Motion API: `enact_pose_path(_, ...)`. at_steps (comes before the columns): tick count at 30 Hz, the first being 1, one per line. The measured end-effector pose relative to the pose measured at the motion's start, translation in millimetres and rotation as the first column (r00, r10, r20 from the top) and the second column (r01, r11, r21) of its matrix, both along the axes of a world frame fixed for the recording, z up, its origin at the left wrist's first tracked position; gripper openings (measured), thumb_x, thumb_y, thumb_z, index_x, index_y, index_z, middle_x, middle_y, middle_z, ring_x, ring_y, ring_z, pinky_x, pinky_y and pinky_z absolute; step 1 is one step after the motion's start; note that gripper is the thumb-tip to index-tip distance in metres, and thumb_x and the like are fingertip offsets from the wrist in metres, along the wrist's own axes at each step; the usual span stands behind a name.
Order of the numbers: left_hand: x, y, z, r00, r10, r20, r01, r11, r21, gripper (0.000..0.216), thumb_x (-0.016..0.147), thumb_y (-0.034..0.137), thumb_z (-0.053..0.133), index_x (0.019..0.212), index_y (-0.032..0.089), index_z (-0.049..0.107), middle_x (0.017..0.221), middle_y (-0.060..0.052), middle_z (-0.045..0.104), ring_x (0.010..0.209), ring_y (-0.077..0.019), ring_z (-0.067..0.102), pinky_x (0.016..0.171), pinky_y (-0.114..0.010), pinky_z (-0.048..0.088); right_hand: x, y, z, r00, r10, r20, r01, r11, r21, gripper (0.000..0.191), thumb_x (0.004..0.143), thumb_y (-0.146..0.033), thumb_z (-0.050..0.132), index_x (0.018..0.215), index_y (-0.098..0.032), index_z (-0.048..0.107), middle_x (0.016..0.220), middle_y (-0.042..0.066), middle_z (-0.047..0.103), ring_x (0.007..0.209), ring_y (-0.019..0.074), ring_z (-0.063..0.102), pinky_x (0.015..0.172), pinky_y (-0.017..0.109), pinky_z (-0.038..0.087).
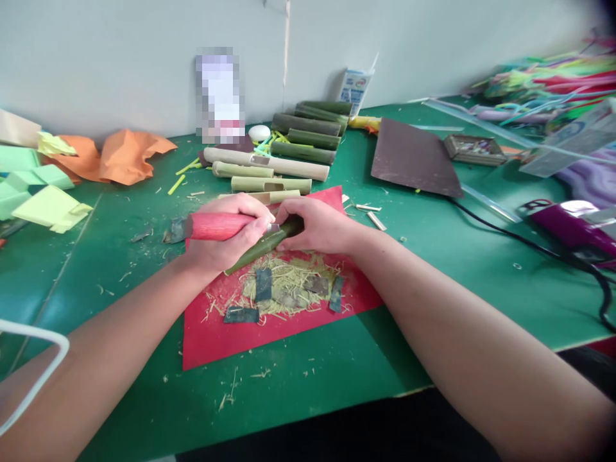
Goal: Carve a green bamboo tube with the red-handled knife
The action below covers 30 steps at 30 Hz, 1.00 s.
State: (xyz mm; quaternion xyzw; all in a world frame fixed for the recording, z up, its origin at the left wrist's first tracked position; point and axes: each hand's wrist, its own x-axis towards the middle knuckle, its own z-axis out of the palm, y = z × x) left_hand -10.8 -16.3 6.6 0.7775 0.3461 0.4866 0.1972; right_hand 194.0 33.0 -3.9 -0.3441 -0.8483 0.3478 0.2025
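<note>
My left hand [226,249] is closed around the thick red handle of a carving tool [214,226]. The tool's short metal end meets the surface of a green bamboo tube [260,249]; its exact blade shape is too small to tell. On the tube's far end, the thumb and fingers of my right hand [320,224] pinch it and hold it at a slant. Both hands are above a red sheet [202,343], where a heap of pale bamboo shavings [289,285] lies with several dark green bark pieces [241,314].
Several bamboo tubes, some with cut openings [269,163], lie behind my hands. A brown board [414,157], a small box [474,149] and a purple device with a black cable [577,224] are on the right. Orange paper [128,157] and folded green paper [38,179] lie left.
</note>
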Motion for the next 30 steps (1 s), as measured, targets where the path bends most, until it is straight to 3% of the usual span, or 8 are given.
enact_pose_path(20,0.4,0.6,1.0,0.998,-0.003,-0.069,0.003,1.0,-0.001,0.009,0.086,0.022,0.062,0.082,0.018,0.07,0.086,-0.003,0.075,0.083,-0.0176,0.07,0.077,-0.032,0.056,0.0,0.6,-0.6,1.0,0.006,-0.005,-0.006,1.0,0.003,0.032,0.066,-0.025,0.08,0.093,-0.017,0.065,0.098,0.004,0.068,0.087,0.0181,0.061,0.073,0.03,0.046)
enact_pose_path(30,-1.7,6.4,-5.3,0.995,-0.078,0.06,0.079,0.997,-0.021,0.017,0.088,0.023,0.057,0.073,0.018,0.065,0.077,-0.002,0.07,0.074,-0.0159,0.067,0.07,-0.032,0.054,-0.1,0.1,-0.7,1.0,0.004,-0.012,-0.004,1.0,-0.008,0.03,0.067,-0.024,0.08,0.091,-0.018,0.064,0.098,0.004,0.069,0.085,0.0181,0.061,0.072,0.031,0.047)
